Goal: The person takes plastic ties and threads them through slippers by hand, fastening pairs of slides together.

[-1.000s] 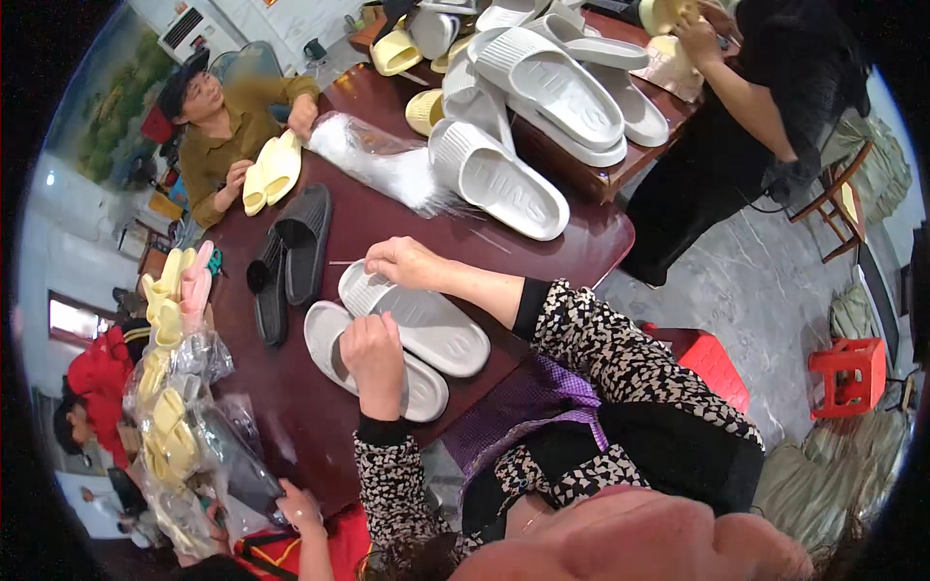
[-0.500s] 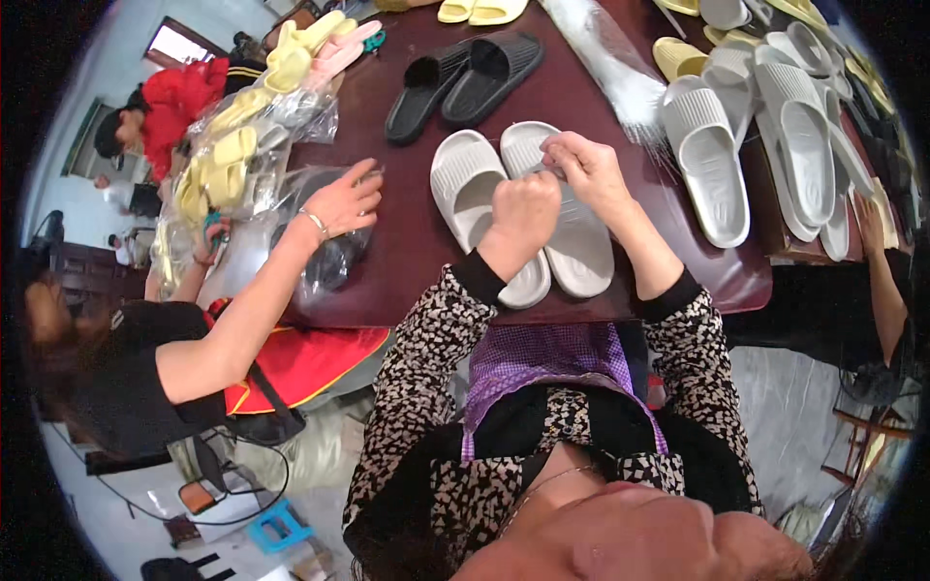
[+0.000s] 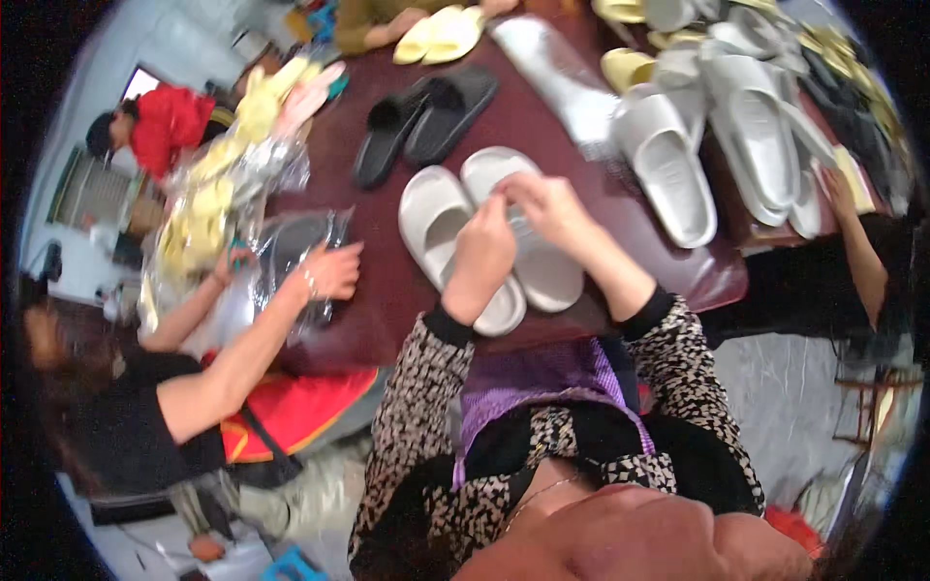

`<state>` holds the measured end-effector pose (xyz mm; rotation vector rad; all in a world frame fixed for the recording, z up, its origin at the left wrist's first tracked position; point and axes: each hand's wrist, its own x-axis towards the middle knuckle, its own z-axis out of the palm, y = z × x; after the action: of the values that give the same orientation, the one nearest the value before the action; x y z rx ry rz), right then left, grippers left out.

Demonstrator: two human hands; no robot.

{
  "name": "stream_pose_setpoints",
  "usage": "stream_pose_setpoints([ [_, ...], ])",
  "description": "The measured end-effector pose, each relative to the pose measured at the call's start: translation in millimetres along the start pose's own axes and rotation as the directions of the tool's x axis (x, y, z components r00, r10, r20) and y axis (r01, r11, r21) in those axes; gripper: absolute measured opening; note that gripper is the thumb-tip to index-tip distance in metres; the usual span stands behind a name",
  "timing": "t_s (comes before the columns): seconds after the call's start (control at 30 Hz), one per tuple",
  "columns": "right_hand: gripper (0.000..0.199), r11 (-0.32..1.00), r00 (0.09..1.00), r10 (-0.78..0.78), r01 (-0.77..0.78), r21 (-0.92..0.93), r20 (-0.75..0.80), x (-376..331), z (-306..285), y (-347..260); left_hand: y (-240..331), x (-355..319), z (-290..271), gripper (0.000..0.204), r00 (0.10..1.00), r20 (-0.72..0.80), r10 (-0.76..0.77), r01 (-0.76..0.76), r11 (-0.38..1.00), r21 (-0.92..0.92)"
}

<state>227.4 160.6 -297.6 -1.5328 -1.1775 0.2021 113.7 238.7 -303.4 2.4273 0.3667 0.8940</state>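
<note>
Head view: a dark red-brown table [image 3: 387,300] is seen from above, with two pale grey slippers laid side by side near its near edge. The left slipper [image 3: 436,228] lies at about 10 o'clock from the left hand [image 3: 481,257]; the right slipper [image 3: 542,266] lies under and beside both hands, its toe end toward 11 o'clock.

The left hand is curled into a loose fist above the gap between the two slippers, with its fingertips drawn together toward the right hand. The right hand [image 3: 547,205] is positioned at about 1 o'clock from the left hand, with its fingers pinched narrow over the strap of the right slipper. Whether anything is held between either set of fingers cannot be told, since motion blur obscures the fingertips. Both forearms are covered by leopard-print sleeves [image 3: 426,387].

A pair of black slippers [image 3: 426,121] is placed at 11 o'clock from the hands, well apart from them. A heap of grey-white slippers [image 3: 717,136] is stacked at 2 o'clock. A pair of pale yellow slippers [image 3: 441,34] is seen at 12 o'clock near the far edge.

At 9 o'clock, a co-worker's hand [image 3: 329,271] is rested on a clear plastic bag [image 3: 281,257], beside a pile of bagged yellow slippers [image 3: 208,208].
</note>
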Motion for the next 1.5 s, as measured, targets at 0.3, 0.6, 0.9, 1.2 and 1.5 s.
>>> stream_pose_setpoints([
  [0.3, 0.012, 0.990, 0.994, 0.073, -0.063, 0.125, -0.084, -4.4, 4.9, 8.3, -4.4, -7.7, -10.9, 0.014, 0.979, 0.118, 0.165, -0.172, 0.984, 0.046],
  [0.6, 0.014, 0.999, 0.998, 0.044, -0.044, 0.003, -0.033, -3.9, 4.1, 10.7, 5.3, -17.9, -36.4, 0.017, 0.956, 0.085, 0.281, -0.294, 0.901, 0.320],
  [0.9, 0.014, 1.000, 0.999, -0.003, 0.004, 0.026, -0.054, -5.8, 2.3, 12.0, 1.2, -21.0, -46.3, 0.013, 0.963, 0.100, 0.252, -0.271, 0.891, 0.364],
  [1.2, 0.014, 0.995, 0.996, -0.056, 0.051, -0.081, -0.067, -8.0, -1.2, 8.4, 7.4, -6.6, -16.7, 0.013, 0.947, 0.228, 0.225, -0.312, 0.814, 0.490],
  [1.5, 0.013, 0.986, 0.976, -0.132, 0.112, -0.122, -0.172, -5.6, 6.3, 14.9, -1.8, -0.4, 2.4, 0.005, 0.955, 0.222, 0.196, -0.283, 0.826, 0.487],
])
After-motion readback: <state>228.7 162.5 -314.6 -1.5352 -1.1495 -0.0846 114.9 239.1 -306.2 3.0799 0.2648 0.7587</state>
